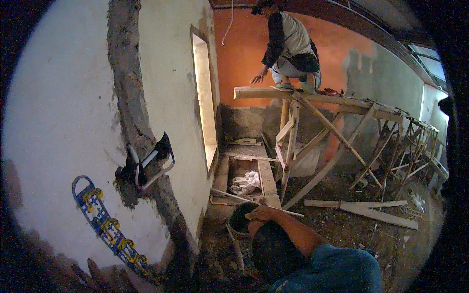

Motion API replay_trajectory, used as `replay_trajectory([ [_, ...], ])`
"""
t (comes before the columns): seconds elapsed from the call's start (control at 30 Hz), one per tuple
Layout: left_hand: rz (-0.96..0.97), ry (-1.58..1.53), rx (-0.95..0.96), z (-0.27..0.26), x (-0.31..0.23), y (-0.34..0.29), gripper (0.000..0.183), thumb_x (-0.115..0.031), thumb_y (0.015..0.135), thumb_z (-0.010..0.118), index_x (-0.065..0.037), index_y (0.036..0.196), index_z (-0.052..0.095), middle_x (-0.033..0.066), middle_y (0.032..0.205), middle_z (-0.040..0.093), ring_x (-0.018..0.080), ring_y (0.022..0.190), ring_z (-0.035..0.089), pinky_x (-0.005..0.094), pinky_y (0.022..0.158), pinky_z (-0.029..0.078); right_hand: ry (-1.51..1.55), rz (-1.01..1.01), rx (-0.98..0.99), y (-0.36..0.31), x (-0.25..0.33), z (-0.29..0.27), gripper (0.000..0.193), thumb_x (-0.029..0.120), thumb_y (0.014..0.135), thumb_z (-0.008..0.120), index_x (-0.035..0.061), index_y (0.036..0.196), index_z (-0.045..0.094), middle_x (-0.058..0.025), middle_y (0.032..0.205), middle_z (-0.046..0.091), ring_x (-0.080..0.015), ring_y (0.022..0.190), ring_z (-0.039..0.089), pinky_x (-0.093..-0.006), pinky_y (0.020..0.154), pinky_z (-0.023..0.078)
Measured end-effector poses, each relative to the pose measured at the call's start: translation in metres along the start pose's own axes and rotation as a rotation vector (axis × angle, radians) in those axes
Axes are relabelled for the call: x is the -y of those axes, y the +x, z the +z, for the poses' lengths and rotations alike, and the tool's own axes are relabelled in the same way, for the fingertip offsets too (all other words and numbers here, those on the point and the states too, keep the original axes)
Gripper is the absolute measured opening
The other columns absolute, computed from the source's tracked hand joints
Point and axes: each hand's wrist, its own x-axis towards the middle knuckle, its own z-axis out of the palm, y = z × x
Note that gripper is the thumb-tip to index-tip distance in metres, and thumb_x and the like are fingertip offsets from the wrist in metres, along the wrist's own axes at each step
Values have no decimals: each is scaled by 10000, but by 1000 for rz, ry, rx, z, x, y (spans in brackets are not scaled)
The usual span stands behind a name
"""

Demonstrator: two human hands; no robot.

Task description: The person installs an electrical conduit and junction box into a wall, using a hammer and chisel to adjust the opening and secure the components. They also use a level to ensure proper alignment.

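My right hand [260, 213] reaches from the lower right, under a teal sleeve [337, 268]. Its fingers bend over the rim of a black bucket [239, 219], beside a bent knee [256, 227] in dark cloth. The bucket's contents are too dark to make out. My left hand does not show. Dark finger-like shapes on the pale wall [63, 141] at the lower left look like a shadow. A wooden stick [235, 248] leans just below the bucket, and a thin pale rod [254, 201] lies behind it.
Another person [293, 46] squats on a wooden scaffold [337, 100] by the orange wall [244, 53]. Loose boards [376, 211] lie on the dirt floor. A blue strip with yellow hooks [110, 229] and a black-and-metal bracket [151, 161] stand against the left wall, near a bright opening [204, 93].
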Motion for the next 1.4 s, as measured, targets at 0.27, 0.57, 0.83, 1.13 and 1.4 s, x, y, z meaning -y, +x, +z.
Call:
replay_trajectory([
  [0.27,3,115,-5,-3,1,-1,619,-644,870,634,-230,1330,630,159,1501,464,461,1409,329,642,1152,117,40,207,-32,-31,46,-6,739,708,847,619,43,1156,717,-150,1154,708,-300,1039,651,-410,930,491],
  [0.57,12,77,31,14,10,-8,729,-438,801,735,-189,1442,494,146,1611,275,445,1479,186,641,1176,68,-689,-474,-530,25,126,-22,360,372,912,652,70,1108,670,-202,1007,657,-404,893,654,-494,822,524],
  [0.83,-37,294,141,9,3,-5,702,-483,822,707,-210,1439,510,133,1627,252,411,1503,155,628,1186,32,-108,-724,-1118,157,345,-22,639,354,990,487,9,1501,318,-315,1500,350,-476,1326,420,-570,1055,360],
  [1.13,13,263,106,8,3,-4,666,-493,865,674,-210,1444,506,144,1629,242,415,1510,123,643,1177,-10,92,-504,-977,199,355,-6,560,431,1011,381,74,1437,443,-348,1474,367,-521,1347,376,-579,1064,384],
  [1.4,0,251,99,12,4,-7,656,-494,861,679,-208,1429,517,149,1625,251,417,1505,152,644,1175,1,320,-843,-923,142,372,18,578,347,992,438,22,1468,398,-338,1509,316,-517,1388,317,-532,1128,335],
])
